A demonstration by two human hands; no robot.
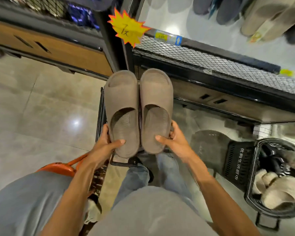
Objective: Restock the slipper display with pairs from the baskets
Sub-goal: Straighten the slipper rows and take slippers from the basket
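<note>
Taupe foam slippers, 2, held side by side at mid-frame, toes pointing far, footbeds up. Left slipper and right slipper touch along their inner edges. Both are in the air, above a black wire frame and on the near side of the display.

Left hand grips the left slipper at the heel. Its thumb lies across the top of the heel footbed, and its fingers curl round the outer left edge and pass under the sole. Right hand grips the right slipper in mirror fashion: thumb on the heel footbed, fingers wrapped on the outer right edge. Heels sit in the hands; straps and toes reach out beyond the fingers, untouched.

Display: black mesh front lip, pale shelf behind it at far right. On the shelf are grey slippers and beige slippers. Yellow starburst tag hangs at the post on the display's left corner, marked 7.

Black basket stands on the floor at right, well apart from the hands. It holds cream slippers and some dark ones, hard to make out. Orange basket sits near left, mostly hidden behind the left forearm and sleeve; contents unclear.

Floor: glossy pale tile.
</note>
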